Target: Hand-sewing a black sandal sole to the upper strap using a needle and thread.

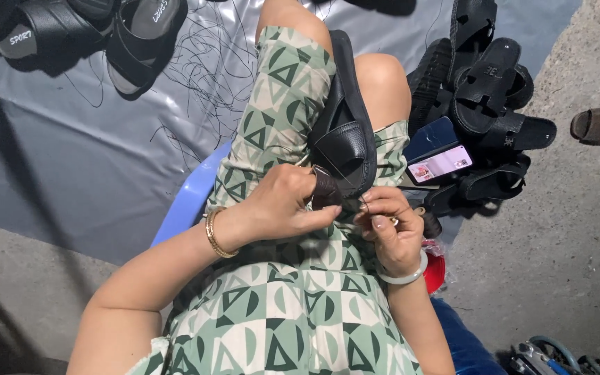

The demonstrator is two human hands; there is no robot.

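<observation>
Both hands meet on the lap: left hand [282, 201] fingers grip the black sandal [345, 135], right hand [390, 232] fingers pinch thread (barely visible).

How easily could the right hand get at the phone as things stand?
Probably easily: the phone lies uncovered on the sandal pile just beyond the right hand, though that hand is busy pinching at the sandal.

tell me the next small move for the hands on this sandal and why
Probably draw the thread taut with the right hand: both hands pinch at the black sandal strap's edge on the lap, and the left hand already steadies it.
</observation>
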